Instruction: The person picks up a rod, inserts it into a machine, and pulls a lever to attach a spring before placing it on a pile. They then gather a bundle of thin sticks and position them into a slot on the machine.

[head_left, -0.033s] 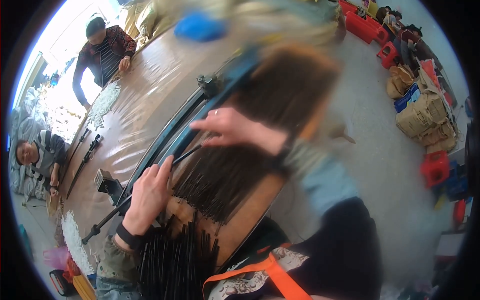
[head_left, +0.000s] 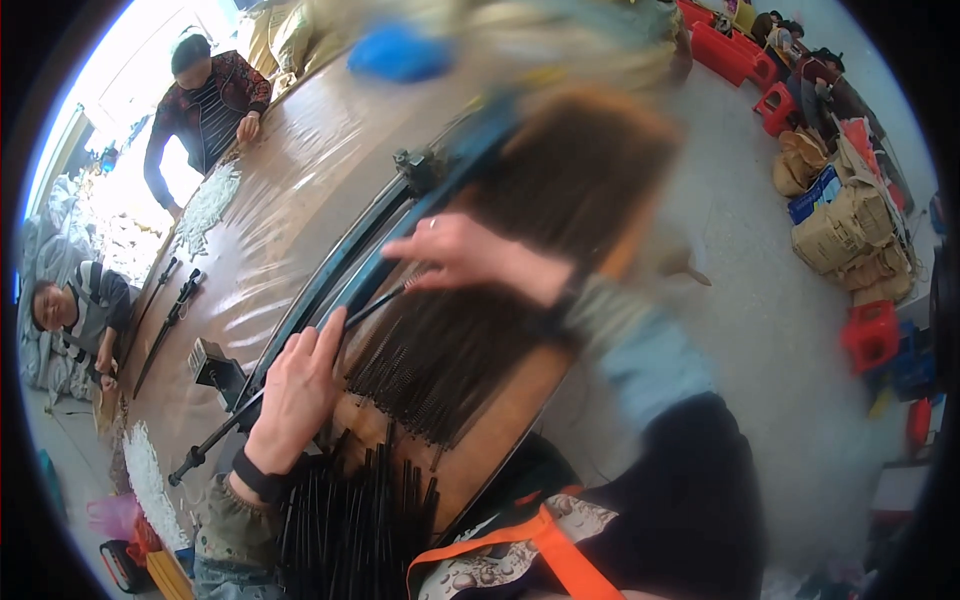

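My left hand [head_left: 298,392] is closed around a thin black tube [head_left: 366,311], which slants up to the right beside a long blue metal rail [head_left: 365,283]. At the tube's upper end my right hand [head_left: 455,257] pinches a thin coil spring [head_left: 411,284] between thumb and fingers, its forefinger stretched out over the rail. Whether the spring sits inside the tube or just against it I cannot tell. Below my right hand lies a broad bed of dark spring rods [head_left: 420,375] on a brown board [head_left: 520,400]. Several black tubes [head_left: 350,520] are bundled near my left wrist.
A metal clamp [head_left: 418,170] and a small grey block [head_left: 215,368] are on the rail's far side. White small parts [head_left: 208,212] lie heaped on the plastic-covered table [head_left: 290,190]. Two people [head_left: 208,105] sit across it. Red stools [head_left: 870,335] and sacks [head_left: 850,235] stand at right.
My right hand has shifted very slightly up, and the rod's lower end near my left wrist slightly to the right. Both grips stay the same.
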Available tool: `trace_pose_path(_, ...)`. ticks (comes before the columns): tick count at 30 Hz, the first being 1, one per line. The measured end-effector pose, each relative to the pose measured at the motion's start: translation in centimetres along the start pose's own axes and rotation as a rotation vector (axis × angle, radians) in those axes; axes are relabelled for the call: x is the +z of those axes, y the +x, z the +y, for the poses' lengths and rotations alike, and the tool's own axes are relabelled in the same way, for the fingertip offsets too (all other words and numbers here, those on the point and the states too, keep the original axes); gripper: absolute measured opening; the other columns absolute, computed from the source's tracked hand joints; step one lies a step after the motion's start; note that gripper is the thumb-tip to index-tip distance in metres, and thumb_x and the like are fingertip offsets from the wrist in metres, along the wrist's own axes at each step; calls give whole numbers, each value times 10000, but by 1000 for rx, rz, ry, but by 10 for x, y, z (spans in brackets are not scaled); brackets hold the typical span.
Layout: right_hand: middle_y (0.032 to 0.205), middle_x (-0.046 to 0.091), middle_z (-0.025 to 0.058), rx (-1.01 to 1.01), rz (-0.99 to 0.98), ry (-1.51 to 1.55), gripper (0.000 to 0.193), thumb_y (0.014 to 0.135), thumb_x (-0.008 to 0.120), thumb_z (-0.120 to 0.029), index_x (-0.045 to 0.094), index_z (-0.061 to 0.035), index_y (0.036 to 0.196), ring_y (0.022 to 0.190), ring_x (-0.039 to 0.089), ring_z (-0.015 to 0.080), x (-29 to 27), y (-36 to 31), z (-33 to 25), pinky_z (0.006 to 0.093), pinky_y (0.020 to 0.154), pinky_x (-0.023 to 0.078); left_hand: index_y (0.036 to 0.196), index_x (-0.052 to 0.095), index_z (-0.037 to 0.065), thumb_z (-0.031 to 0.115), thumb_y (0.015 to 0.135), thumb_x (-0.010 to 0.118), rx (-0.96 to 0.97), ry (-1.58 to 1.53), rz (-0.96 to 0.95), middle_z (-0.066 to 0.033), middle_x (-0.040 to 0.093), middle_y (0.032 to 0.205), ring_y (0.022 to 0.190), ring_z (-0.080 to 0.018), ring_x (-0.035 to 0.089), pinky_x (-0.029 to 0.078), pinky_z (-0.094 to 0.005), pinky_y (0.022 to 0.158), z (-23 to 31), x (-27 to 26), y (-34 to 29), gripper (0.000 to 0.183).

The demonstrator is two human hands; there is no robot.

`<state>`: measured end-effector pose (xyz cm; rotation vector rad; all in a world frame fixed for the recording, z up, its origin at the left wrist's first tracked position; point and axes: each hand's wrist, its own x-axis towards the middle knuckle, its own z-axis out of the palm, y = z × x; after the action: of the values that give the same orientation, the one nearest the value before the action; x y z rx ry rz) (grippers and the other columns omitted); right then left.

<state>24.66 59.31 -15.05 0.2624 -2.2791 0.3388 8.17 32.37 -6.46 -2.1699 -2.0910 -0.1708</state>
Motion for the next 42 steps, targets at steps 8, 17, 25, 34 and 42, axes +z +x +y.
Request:
trace_pose_path(8,839,640,71,112,146,-169,340,842,712,-253,671,-134,1158,824,602,243,32,28,-66,385,785,498,1184,538,9,-59,834,523,-102,40,-15,-147,572,881,830,-327,577,487,-410,709,-9,-15,-34,357)
trace_pose_path(17,838,659,39,278,163,382,247,846,714,-255,728,-147,1068,809,580,199,49,34,-100,342,748,478,1133,580,40,-57,838,540,-163,84,155,-147,553,837,804,-323,575,466,-420,685,-10,-50,-93,313)
trace_pose_path(25,728,612,33,164,178,424,220,869,707,-267,734,-137,1045,688,561,176,78,56,-127,324,644,482,1228,604,97,-31,854,574,-344,138,10,-138,525,794,768,-309,565,473,-403,661,-9,-60,-136,397)
trace_pose_path(34,693,554,24,-3,184,123,311,855,720,-200,686,-138,1158,639,536,159,98,59,-140,328,605,480,1316,568,89,-75,828,561,-288,126,88,-123,508,776,748,-287,543,479,-401,683,-8,-61,-154,514)
trace_pose_path(42,769,673,41,138,179,32,225,870,676,-188,706,-160,1091,625,625,189,105,60,-101,326,610,510,1223,611,35,-15,889,586,-391,131,356,-138,558,800,715,-295,563,468,-386,653,-42,-82,-204,339)
